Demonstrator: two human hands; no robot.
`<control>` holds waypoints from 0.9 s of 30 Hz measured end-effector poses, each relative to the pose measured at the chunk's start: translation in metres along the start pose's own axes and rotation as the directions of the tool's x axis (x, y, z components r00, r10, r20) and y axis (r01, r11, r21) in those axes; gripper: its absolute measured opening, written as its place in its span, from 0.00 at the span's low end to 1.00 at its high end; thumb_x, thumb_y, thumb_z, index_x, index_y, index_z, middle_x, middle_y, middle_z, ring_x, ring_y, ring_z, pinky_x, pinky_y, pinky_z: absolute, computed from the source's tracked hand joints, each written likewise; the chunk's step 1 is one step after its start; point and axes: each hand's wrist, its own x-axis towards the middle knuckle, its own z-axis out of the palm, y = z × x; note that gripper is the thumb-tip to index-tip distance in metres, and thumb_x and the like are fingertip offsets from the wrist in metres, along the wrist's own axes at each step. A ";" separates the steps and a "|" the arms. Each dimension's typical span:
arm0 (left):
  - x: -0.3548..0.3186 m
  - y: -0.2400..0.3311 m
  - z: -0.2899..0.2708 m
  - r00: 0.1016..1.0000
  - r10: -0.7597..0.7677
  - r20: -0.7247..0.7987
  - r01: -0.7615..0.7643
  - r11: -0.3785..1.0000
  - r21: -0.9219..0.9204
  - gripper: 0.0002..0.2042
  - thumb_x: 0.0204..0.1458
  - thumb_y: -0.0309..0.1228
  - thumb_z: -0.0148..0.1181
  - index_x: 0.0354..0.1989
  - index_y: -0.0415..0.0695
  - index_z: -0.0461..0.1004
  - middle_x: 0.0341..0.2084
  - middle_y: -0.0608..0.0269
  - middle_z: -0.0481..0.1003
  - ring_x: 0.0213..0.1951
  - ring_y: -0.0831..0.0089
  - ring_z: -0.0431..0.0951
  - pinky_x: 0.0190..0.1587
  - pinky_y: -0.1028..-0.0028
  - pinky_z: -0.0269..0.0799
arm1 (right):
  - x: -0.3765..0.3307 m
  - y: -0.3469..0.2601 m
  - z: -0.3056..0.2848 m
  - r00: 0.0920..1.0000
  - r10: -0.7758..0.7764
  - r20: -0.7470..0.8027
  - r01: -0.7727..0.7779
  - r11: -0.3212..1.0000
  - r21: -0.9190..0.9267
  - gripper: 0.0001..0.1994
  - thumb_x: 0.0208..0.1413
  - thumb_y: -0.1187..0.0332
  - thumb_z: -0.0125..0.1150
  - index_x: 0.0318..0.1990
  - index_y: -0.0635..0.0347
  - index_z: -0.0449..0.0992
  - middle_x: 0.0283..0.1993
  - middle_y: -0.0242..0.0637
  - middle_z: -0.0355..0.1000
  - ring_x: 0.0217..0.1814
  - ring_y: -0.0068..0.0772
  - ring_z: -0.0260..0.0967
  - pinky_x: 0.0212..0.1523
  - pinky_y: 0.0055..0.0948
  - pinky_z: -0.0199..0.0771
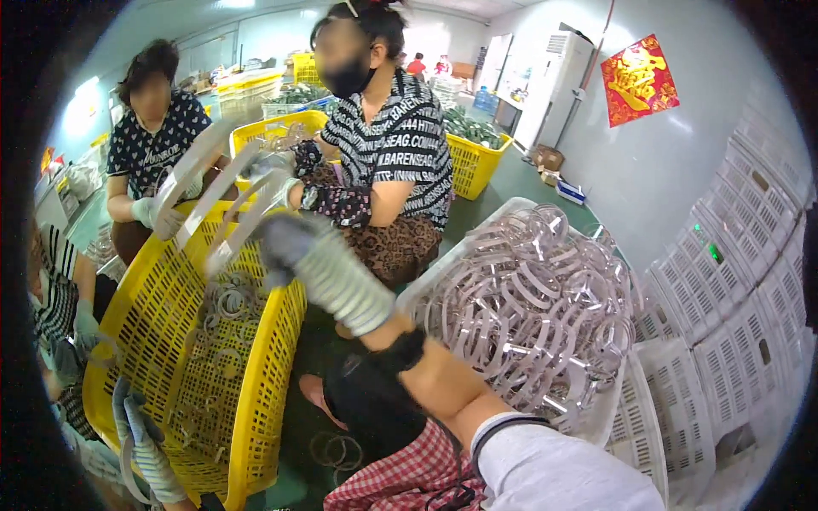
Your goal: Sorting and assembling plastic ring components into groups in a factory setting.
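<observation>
The tilted yellow crate (170,341) is the biggest thing before you, a few loose rings scattered on its mesh floor; beside it, the white crate (613,409) is heaped with clear plastic bands (528,315); your right hand (285,243), gloved, closes its fingers on one long band (234,217) at the yellow crate's top rim; it looks light, springy and slick, so hold it by the flat midsection; your left hand (141,430) hooks another ring at the crate's lower edge, fingers curled.
</observation>
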 end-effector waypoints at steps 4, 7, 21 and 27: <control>0.001 -0.005 -0.014 0.996 -0.071 0.045 0.070 0.997 0.006 0.22 0.60 0.38 0.48 0.60 0.40 0.64 0.48 0.72 0.68 0.34 0.88 0.61 0.34 0.89 0.53 | -0.009 -0.054 -0.107 0.979 -0.203 0.022 0.117 0.470 -0.875 0.11 0.49 0.78 0.49 0.40 0.62 0.72 0.29 0.36 0.68 0.29 0.30 0.68 0.35 0.30 0.70; -0.005 0.007 -0.007 0.999 -0.019 0.028 0.017 0.999 0.048 0.21 0.61 0.40 0.47 0.59 0.45 0.65 0.34 0.70 0.69 0.17 0.90 0.52 0.19 0.87 0.48 | -0.041 -0.107 -0.162 0.918 0.027 -0.397 -0.239 0.833 -0.498 0.19 0.56 0.59 0.56 0.51 0.61 0.71 0.34 0.31 0.71 0.32 0.24 0.68 0.36 0.24 0.70; -0.015 0.038 0.004 0.972 -0.172 0.161 0.146 0.976 0.159 0.19 0.62 0.35 0.45 0.59 0.40 0.64 0.54 0.63 0.67 0.55 0.77 0.63 0.59 0.79 0.55 | -0.224 -0.174 -0.346 0.647 -0.089 -0.758 -0.729 -0.364 -0.580 0.17 0.52 0.61 0.53 0.47 0.60 0.74 0.46 0.50 0.74 0.49 0.49 0.71 0.53 0.41 0.66; -0.022 0.032 0.008 0.996 -0.089 0.028 0.082 0.979 0.189 0.20 0.60 0.40 0.47 0.58 0.46 0.67 0.35 0.69 0.71 0.21 0.88 0.53 0.23 0.87 0.49 | -0.195 -0.186 -0.297 0.646 0.191 -0.739 -0.425 -0.714 -0.557 0.17 0.51 0.57 0.54 0.43 0.58 0.76 0.43 0.49 0.74 0.48 0.48 0.71 0.51 0.43 0.69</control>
